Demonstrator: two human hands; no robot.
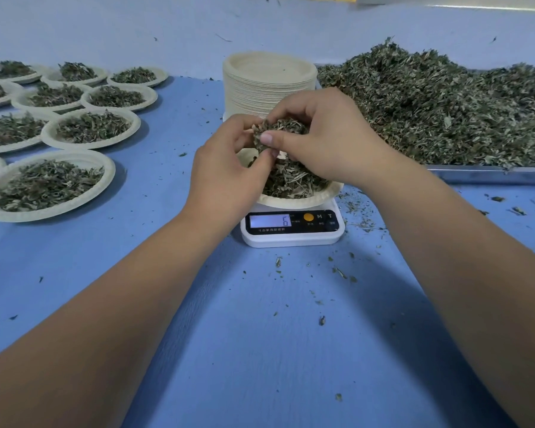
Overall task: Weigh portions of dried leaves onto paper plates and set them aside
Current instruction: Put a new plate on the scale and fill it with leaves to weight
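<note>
Both hands meet over the scale (291, 231), left hand (229, 171) and right hand (328, 143) sharing one clump of dried leaves (281, 127).

Containers: a paper plate (305, 201) sits on the scale, part-filled with leaves, directly under the clump. Scale display reads 6. A stack of empty plates (269, 84) stands just behind the scale. A metal tray (488, 173) at right carries a big heap of loose leaves (445, 112). At left a cluster of filled plates (48, 183), each with a leaf portion, rims touching or overlapping; the far-left ones are cut by the frame edge.

Edges and room: the tray's near rim runs just beside the right forearm. The nearest filled plate lies well apart from the scale, with a bare strip of blue table (260, 341) between. Open blue surface in front of the scale, between the forearms, dotted with leaf crumbs (340, 273).

Hands: left fingers curl around the clump from the left and below; right thumb and fingers pinch it from above and right. Both grasp, neither is relaxed. Whether the clump touches the leaves on the plate cannot be told.
</note>
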